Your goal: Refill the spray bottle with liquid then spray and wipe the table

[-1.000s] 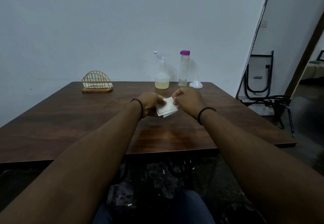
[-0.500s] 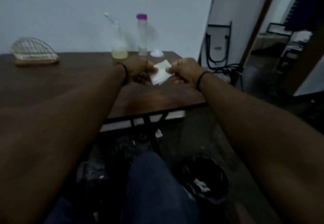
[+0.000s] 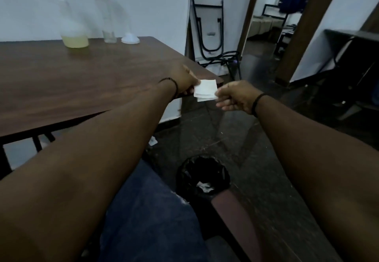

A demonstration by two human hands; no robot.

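Tissue: a folded white tissue point(image 3: 205, 90) hangs in the air just off the table's point(image 3: 86, 81) near right corner, out over the floor.
Left hand: the left hand point(image 3: 184, 81) pinches the tissue's left edge.
Right hand: the right hand point(image 3: 235, 97) pinches its right edge, fingers curled in.
Bin: a black-lined bin point(image 3: 203, 176) sits on the floor below the hands, nearer the person, a scrap of white inside.
Key relation: the tissue lies up and beyond the bin's mouth; the right hand looks the nearer one for a drop.
Spray bottle: the spray bottle point(image 3: 71, 30) stands by the table's far edge holding yellowish liquid, beside a purple-capped bottle point(image 3: 104, 15) and a white funnel point(image 3: 130, 38).
Stage: probably wiping is done, disposal next.
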